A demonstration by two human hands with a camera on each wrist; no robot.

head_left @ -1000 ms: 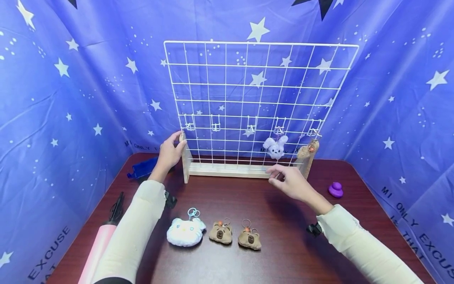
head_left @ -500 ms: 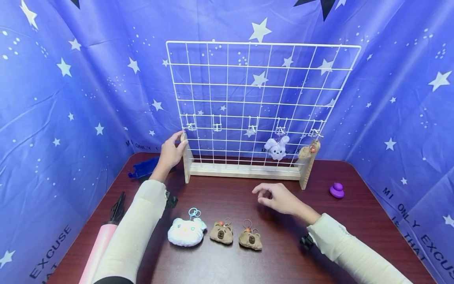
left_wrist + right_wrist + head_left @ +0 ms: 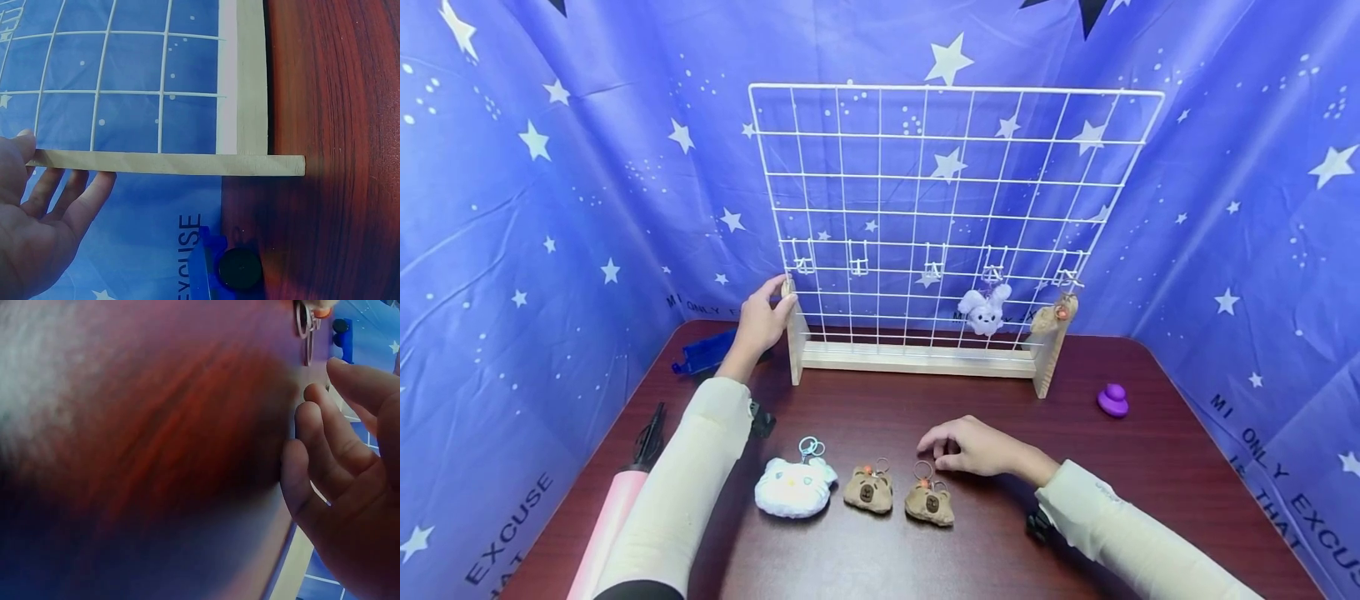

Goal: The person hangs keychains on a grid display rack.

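Left hand (image 3: pixel 763 321): fingers clamped on wooden upright (image 3: pixel 169 163)
Right hand (image 3: pixel 977 447): fingers apart, near capybara plush (image 3: pixel 929 506)
Keyring (image 3: pixel 923 462): I'd pinch here, not plush

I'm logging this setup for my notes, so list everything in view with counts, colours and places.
Table: one, reddish brown, centre
Curtain: count unclear, blue with stars, around table
Stand: one, pale wood, table's far side
Grid: one, white, upright in stand
Hooks: five, white, along grid
Lavender plush: one, lavender, fourth hook from left
Brown plushes: three, brown, two on table, one hanging far right
White plush: one, white, table front
Toy: one, purple, table right
Blue item: one, blue, behind left arm
Tube: one, pink, black-ended, left edge
Wrist cameras: two, black, on wrists
Sleeves: two, cream, on arms
Left hand: one, bare, gripping stand's left end
Right hand: one, bare, near right tabletop brown plush
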